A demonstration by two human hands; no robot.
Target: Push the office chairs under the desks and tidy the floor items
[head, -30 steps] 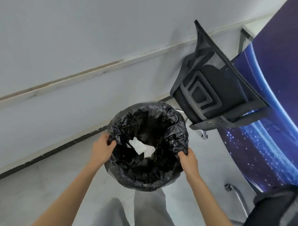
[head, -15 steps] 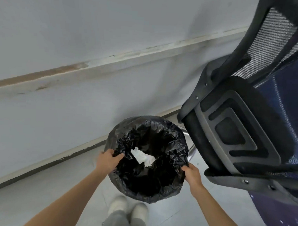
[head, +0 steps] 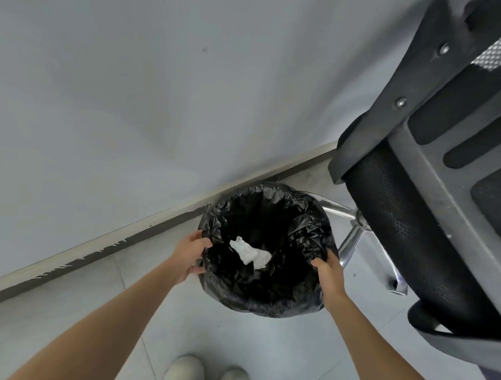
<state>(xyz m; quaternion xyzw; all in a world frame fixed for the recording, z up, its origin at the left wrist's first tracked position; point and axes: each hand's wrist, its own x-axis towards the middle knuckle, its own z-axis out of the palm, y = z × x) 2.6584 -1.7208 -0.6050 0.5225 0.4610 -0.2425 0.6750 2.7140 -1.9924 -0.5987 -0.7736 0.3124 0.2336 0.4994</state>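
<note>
Both hands grip the bin between them: my left hand [head: 189, 254] pinches the liner at the bin's nine o'clock edge, thumb over the rim, and my right hand [head: 328, 272] curls over the rim at about four o'clock. From there I go by size. Biggest in view is the pale wall [head: 162, 85], filling everything from nine round to one o'clock, with its dark skirting strip [head: 103, 248] running along the foot. Next is the black office chair [head: 432, 203] at two to four o'clock, its mesh back looming close and one chrome base leg [head: 353, 240] reaching just behind the bin. Below lies the grey tiled floor [head: 265, 351], my shoes [head: 204, 373] at six o'clock. Then the waste bin [head: 265, 248] itself, lined with black plastic, near the skirting and just beside the chair's base; I cannot tell whether it rests on the floor or hangs in my grip. Smallest, a crumpled white paper [head: 251, 251] lies inside it. As for progress, I judge the bin nearly placed by the wall; no desk shows here, so whether this chair is tucked in I cannot say.
</note>
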